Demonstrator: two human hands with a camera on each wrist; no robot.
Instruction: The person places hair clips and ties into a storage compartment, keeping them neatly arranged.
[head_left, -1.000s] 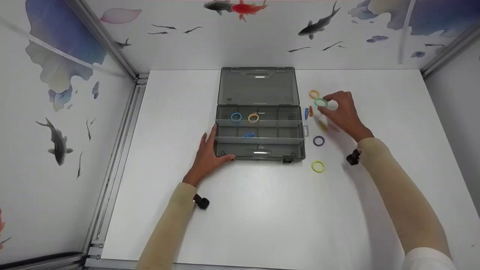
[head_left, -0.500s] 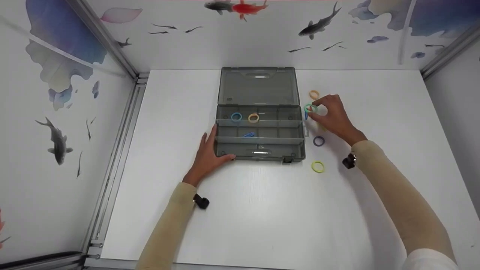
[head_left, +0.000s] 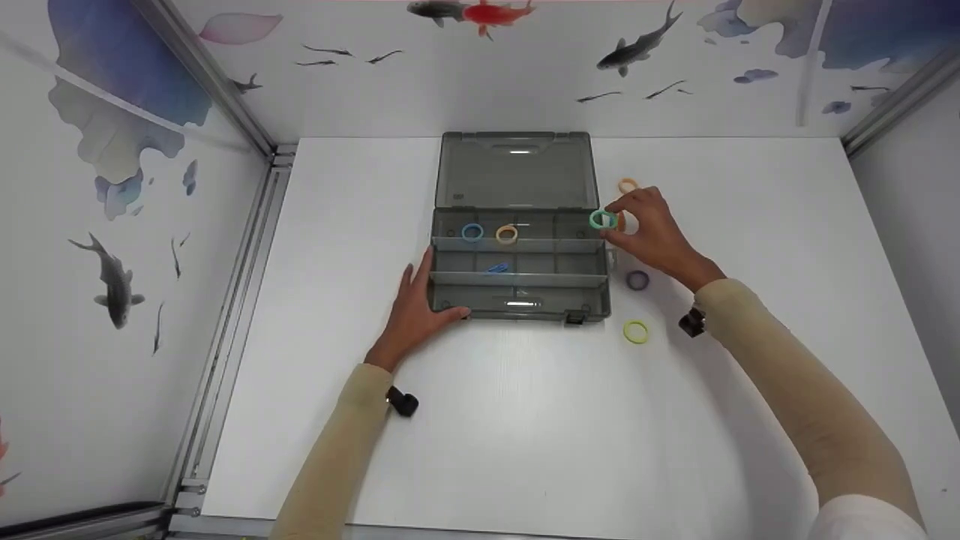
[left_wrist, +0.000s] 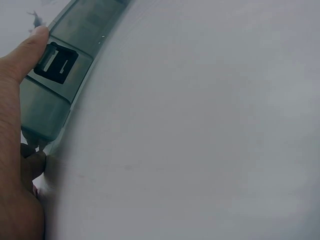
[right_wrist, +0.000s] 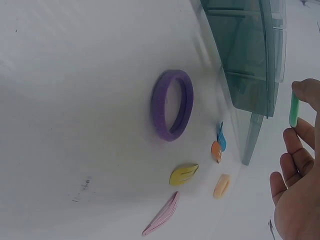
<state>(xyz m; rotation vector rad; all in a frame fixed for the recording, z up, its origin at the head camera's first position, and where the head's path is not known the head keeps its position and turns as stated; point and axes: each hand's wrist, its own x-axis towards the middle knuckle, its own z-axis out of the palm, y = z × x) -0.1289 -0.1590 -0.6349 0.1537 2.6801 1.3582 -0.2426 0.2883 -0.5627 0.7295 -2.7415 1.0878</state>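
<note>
My right hand (head_left: 649,229) pinches a green hair tie (right_wrist: 294,109) between thumb and forefinger, above the right edge of a smoky grey compartment box (head_left: 487,300). My left hand (head_left: 411,315) rests at the box's front left corner, thumb along the front edge and fingers straight against the left side. A blue hair tie (head_left: 463,235) and a cream hair tie (head_left: 499,237) lie in the back row. One blue hair clip (head_left: 497,268) sits in the middle row. In the right wrist view, a purple hair tie (right_wrist: 159,107) lies on the table beside the box.
Blue (right_wrist: 221,137), orange (right_wrist: 216,152), yellow (right_wrist: 183,174) and pink hair clips (right_wrist: 161,215) lie right of the box, along with an orange hair tie (right_wrist: 221,186). Nearer the front is a yellow-green hair tie (head_left: 636,343). The raised box lid (head_left: 517,176) leans back toward the rear wall.
My right hand has carried the green hair tie leftward and slightly forward, from over the table to the box's right edge. My left hand has stayed in place.
</note>
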